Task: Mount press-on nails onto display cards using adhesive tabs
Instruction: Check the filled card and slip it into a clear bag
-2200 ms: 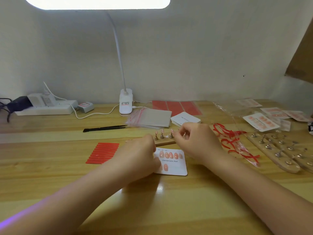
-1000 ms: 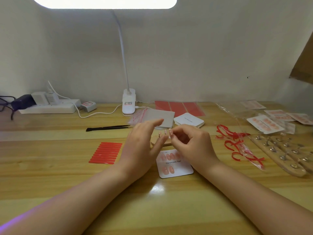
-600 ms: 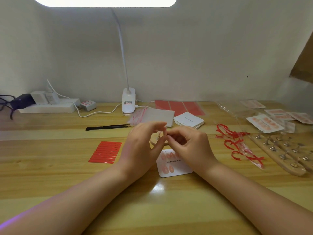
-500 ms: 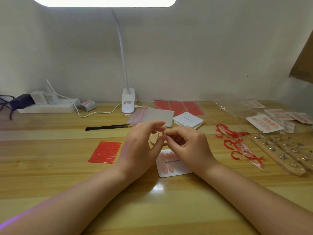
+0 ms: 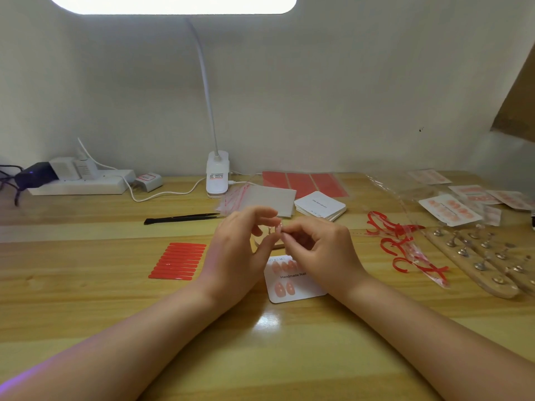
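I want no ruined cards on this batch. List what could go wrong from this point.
1. The right hand pinches a small press-on nail in the air at its fingertips, with the left hand closing in. A slip would probably drop it among the clutter on the table.
2. The display card lies loose under both wrists and partly covered; a wrist may nudge it or rub the nails already mounted.

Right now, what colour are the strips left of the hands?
Red strips, seen in the head view.
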{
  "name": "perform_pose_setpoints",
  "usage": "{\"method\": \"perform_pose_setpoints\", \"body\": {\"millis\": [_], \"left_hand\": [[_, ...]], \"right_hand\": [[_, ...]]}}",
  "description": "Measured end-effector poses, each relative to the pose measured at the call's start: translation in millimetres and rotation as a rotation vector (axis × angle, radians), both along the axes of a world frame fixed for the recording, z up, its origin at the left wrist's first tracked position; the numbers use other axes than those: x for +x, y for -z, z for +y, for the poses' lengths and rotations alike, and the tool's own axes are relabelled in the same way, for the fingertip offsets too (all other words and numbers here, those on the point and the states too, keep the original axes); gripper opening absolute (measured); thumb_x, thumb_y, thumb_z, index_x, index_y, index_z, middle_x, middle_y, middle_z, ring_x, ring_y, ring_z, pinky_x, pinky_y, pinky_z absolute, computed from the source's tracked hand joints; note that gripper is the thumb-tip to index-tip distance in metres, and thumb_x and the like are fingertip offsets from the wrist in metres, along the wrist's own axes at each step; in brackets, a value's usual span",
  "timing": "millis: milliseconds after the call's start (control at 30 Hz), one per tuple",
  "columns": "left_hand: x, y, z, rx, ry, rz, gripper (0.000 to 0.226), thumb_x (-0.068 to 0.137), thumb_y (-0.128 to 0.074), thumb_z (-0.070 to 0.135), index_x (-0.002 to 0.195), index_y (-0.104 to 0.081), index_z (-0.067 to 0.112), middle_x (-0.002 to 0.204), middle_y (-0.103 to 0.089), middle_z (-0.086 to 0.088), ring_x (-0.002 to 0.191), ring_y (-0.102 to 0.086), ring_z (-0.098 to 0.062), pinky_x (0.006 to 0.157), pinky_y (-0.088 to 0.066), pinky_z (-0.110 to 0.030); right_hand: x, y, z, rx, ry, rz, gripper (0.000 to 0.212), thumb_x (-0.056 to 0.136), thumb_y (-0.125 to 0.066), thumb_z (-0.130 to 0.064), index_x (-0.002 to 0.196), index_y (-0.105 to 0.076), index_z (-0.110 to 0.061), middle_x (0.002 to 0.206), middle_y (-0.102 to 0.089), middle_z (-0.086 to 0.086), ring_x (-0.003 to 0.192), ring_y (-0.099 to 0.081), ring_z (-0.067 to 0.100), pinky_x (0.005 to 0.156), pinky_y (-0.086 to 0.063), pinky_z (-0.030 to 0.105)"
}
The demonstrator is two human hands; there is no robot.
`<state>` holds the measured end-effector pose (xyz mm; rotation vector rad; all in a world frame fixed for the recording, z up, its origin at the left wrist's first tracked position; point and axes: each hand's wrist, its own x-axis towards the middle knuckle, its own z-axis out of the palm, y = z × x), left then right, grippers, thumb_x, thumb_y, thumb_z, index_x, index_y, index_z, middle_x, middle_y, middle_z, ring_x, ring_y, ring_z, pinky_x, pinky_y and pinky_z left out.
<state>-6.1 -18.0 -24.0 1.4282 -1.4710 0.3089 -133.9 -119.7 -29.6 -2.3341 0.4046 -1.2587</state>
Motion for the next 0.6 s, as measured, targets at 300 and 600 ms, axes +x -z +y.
{"method": "perform_pose_setpoints", "body": {"millis": [300,600], "left_hand": [[5.7,4.3,-2.2,-0.009,-0.016,0.023,0.045,0.077,-0.077,0.004,0.101,-0.050,0.030,0.085,-0.058,0.022,0.077,-0.055,-0.005,0.070,-0.044,-0.015],[9.3,5.3,-2.4,-0.020,-0.002,0.018,0.031,0.077,-0.079,0.006,0.101,-0.065,0.021,0.088,-0.064,0.012,0.081,-0.058,-0.006,0.072,-0.049,-0.026]], "right_hand": [[-0.5,-0.6,1.3,0.036,-0.010,0.007,0.007,0.083,-0.073,-0.003,0.086,-0.076,-0.007,0.068,-0.069,0.002,0.063,-0.064,0.018,0.063,-0.053,0.040],[-0.9,-0.5,2.5,0.124,-0.016,0.018,0.008,0.084,-0.073,-0.005,0.090,-0.077,-0.009,0.070,-0.071,-0.001,0.063,-0.066,0.012,0.064,-0.055,0.036]]}}
